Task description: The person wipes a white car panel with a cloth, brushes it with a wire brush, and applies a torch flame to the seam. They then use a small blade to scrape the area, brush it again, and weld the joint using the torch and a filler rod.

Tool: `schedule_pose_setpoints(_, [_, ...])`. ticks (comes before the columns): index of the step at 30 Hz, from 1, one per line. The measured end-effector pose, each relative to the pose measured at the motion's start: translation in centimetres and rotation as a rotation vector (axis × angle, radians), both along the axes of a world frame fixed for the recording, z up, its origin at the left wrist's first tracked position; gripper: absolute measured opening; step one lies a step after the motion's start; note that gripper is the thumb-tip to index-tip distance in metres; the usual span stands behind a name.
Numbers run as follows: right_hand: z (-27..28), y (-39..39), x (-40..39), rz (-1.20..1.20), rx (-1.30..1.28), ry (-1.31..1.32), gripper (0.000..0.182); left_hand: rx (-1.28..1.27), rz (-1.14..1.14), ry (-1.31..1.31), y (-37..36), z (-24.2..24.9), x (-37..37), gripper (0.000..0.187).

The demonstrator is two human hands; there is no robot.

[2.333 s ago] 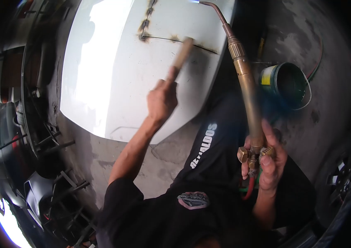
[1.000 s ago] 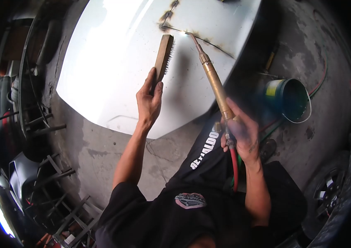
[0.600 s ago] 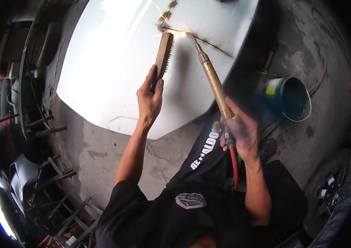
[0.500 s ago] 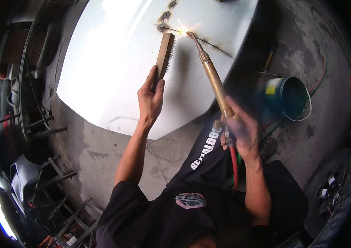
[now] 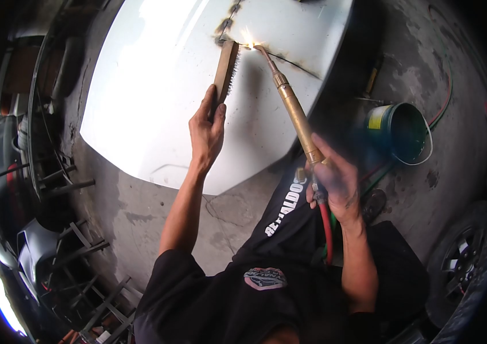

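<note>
Sparks flared at upper centre, where the left hand (image 5: 207, 131), arm stretched forward, fingers wrapped round a wire brush (image 5: 226, 70), pressed it against the white panel (image 5: 157, 97). The right hand (image 5: 335, 182), fingers closed, angled a brass torch (image 5: 292, 106) toward the seam (image 5: 289, 60).

Black short-sleeved shirt (image 5: 266, 298) with a chest logo; black lettered trousers (image 5: 289, 200).

— What do I have on the panel?
— I see a wooden wire brush (image 5: 224, 70), bristles rightward, its far end at the scorched seam

— And the torch?
— My brass torch (image 5: 295, 112) slants up-left, tip sparking on the white panel (image 5: 157, 97) just beside the brush
</note>
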State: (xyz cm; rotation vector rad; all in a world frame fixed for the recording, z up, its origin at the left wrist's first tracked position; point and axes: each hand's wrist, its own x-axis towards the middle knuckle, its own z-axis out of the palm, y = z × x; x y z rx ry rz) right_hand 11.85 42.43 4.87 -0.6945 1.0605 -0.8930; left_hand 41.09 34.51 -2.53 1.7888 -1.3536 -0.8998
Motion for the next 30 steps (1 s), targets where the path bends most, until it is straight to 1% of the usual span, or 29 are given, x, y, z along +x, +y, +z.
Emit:
schedule_pose_setpoints(2, [0.0,0.0,0.0,-0.005,-0.002,0.004,0.055,0.003,-0.001,0.008,-0.1,0.1,0.0,0.062])
schedule_pose_setpoints(5, [0.0,0.0,-0.2,0.006,-0.005,-0.011,0.055,0.072,0.008,0.016,-0.3,0.4,-0.1,0.06])
schedule_pose_setpoints(7, [0.2,0.0,-0.1,0.009,0.01,-0.025,0.055,-0.009,-0.011,-0.037,-0.3,-0.2,0.0,0.057])
schedule_pose_setpoints(8, [0.3,0.2,0.0,0.007,0.01,-0.025,0.055,-0.008,-0.013,-0.037,-0.3,-0.5,0.1,0.057])
schedule_pose_setpoints(10, [0.5,0.3,0.2,-0.077,0.0,-0.017,0.056,-0.096,-0.047,-0.139,-0.3,-0.9,0.2,0.054])
schedule_pose_setpoints(12, [0.5,0.6,-0.4,-0.104,-0.03,-0.023,0.056,-0.137,-0.205,-0.372,-0.8,-0.9,-0.3,0.055])
schedule_pose_setpoints(13, [0.4,0.8,-0.8,-0.126,-0.056,-0.028,0.056,-0.144,-0.273,-0.608,-1.4,-1.3,-1.1,0.052])
schedule_pose_setpoints(14, [0.6,0.9,-0.8,-0.124,-0.054,-0.028,0.056,-0.141,-0.272,-0.608,-3.0,-1.3,-0.5,0.052])
schedule_pose_setpoints(16, [1.2,1.1,-1.4,-0.158,-0.076,-0.01,0.056,-0.266,-0.277,-0.864,-6.4,-1.7,2.0,0.048])
schedule_pose_setpoints(20, [2.8,2.5,-2.6,-0.167,-0.151,-0.047,0.059,-0.279,-0.238,-0.891,-8.9,-1.9,6.7,0.052])
schedule_pose_setpoints(21, [2.7,2.8,-2.6,-0.195,-0.146,-0.09,0.061,-0.433,-0.321,-0.806,-7.0,-2.3,3.9,0.054])
schedule_pose_setpoints(22, [3.0,2.6,-2.5,-0.203,-0.153,-0.063,0.062,-0.566,-0.401,-0.713,-4.4,-2.8,1.1,0.055])
schedule_pose_setpoints(23, [3.3,2.5,-2.4,-0.198,-0.179,-0.051,0.062,-0.559,-0.393,-0.716,-4.5,-2.3,1.7,0.055])
schedule_pose_setpoints(25, [3.7,1.9,-3.3,-0.211,-0.219,-0.023,0.063,-0.319,-0.341,-0.782,-7.4,-0.7,3.0,0.057])
schedule_pose_setpoints(26, [4.0,2.0,-3.6,-0.2,-0.211,-0.057,0.063,-0.184,-0.317,-0.824,-7.7,-0.2,3.8,0.057])
schedule_pose_setpoints(27, [4.1,2.3,-3.4,-0.188,-0.199,-0.098,0.063,-0.172,-0.32,-0.835,-7.0,-0.3,3.8,0.057])
schedule_pose_setpoints(30, [4.3,2.3,-2.9,-0.221,-0.22,-0.103,0.065,-0.371,-0.448,-0.72,-4.5,-1.2,0.2,0.056])
